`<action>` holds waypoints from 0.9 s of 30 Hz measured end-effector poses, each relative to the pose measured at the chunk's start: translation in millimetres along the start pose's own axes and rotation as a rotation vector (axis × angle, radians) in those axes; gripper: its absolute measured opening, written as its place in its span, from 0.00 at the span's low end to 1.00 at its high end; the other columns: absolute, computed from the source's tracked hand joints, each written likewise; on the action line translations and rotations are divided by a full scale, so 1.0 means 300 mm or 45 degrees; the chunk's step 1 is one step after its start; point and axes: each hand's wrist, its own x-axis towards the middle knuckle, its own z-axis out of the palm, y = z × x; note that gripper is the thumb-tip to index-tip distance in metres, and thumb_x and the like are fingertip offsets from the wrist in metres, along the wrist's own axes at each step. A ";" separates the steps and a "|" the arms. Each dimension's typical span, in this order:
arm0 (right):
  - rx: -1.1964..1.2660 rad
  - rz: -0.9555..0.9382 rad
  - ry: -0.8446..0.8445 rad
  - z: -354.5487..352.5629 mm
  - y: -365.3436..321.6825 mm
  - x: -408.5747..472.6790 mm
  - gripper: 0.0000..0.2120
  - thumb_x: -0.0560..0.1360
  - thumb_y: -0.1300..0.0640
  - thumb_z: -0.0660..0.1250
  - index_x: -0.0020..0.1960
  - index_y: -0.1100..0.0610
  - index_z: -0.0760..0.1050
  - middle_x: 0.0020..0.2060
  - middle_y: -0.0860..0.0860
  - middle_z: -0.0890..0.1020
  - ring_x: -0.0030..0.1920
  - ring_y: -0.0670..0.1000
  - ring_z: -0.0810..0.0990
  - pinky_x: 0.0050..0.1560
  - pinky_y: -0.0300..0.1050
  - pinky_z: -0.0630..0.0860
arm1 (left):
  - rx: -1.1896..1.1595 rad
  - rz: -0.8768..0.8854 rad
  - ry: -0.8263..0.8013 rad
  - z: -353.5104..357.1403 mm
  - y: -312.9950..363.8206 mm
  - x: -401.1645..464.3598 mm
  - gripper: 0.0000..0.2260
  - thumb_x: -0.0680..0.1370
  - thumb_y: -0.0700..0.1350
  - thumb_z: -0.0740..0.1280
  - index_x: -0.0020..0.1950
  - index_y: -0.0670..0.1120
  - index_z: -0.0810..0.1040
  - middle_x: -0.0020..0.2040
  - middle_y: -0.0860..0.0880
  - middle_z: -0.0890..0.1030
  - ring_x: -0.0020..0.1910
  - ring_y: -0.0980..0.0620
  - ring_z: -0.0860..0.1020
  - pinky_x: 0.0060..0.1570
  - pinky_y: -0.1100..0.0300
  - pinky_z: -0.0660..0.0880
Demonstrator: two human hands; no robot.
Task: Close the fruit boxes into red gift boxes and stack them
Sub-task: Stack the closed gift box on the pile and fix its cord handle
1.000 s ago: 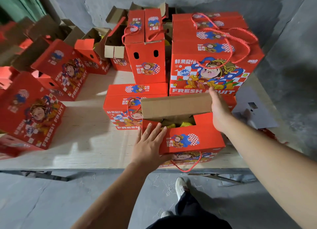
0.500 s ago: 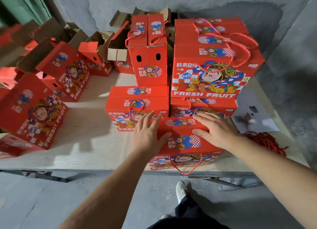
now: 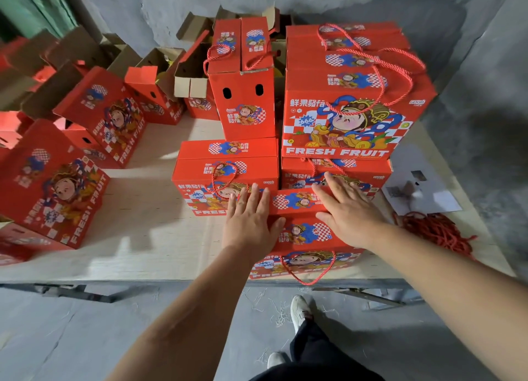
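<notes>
Pale wooden table [image 3: 148, 237], near edge at 6 o'clock over grey floor. On it: closed red gift box [image 3: 303, 237] at the near edge, centre; closed box [image 3: 225, 180] just behind it at 11 o'clock; tall upright box [image 3: 243, 106] at 12; open boxes [image 3: 160, 94] leaning in rows at 9–10 o'clock; red cord bundle [image 3: 437, 232] and white paper sheet [image 3: 423, 192] at 3 o'clock.

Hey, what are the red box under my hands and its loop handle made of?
The red box looks like printed corrugated cardboard with a smooth, low-sheen face; the open boxes behind show plain brown insides. Its loop handle looks like twisted red cord, probably synthetic, going by the spiral ribbing.
</notes>
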 end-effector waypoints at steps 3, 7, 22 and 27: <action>-0.028 -0.017 -0.107 -0.012 0.006 0.009 0.33 0.82 0.32 0.39 0.80 0.40 0.28 0.81 0.51 0.31 0.82 0.55 0.33 0.79 0.54 0.34 | -0.002 -0.001 -0.024 -0.001 -0.003 0.003 0.35 0.84 0.68 0.47 0.86 0.52 0.46 0.86 0.47 0.48 0.85 0.44 0.44 0.82 0.45 0.39; -0.091 -0.119 -0.191 -0.118 0.051 0.068 0.35 0.81 0.30 0.51 0.83 0.38 0.43 0.82 0.49 0.59 0.80 0.58 0.62 0.75 0.59 0.67 | 0.195 0.102 -0.018 -0.062 -0.030 0.065 0.34 0.81 0.72 0.51 0.83 0.56 0.59 0.78 0.49 0.69 0.76 0.44 0.70 0.76 0.47 0.61; 0.086 0.129 -0.419 -0.102 0.005 0.059 0.49 0.71 0.18 0.50 0.76 0.35 0.22 0.80 0.52 0.28 0.80 0.62 0.29 0.78 0.65 0.37 | 0.044 0.033 0.055 0.001 -0.006 0.007 0.39 0.80 0.73 0.50 0.85 0.54 0.50 0.84 0.42 0.51 0.83 0.40 0.49 0.81 0.40 0.41; 0.033 0.068 0.340 0.031 -0.090 -0.097 0.40 0.79 0.29 0.46 0.85 0.49 0.49 0.83 0.59 0.53 0.79 0.66 0.59 0.78 0.63 0.57 | -0.147 0.227 0.656 0.093 0.026 -0.081 0.25 0.78 0.63 0.63 0.69 0.50 0.75 0.64 0.45 0.75 0.59 0.39 0.74 0.61 0.42 0.71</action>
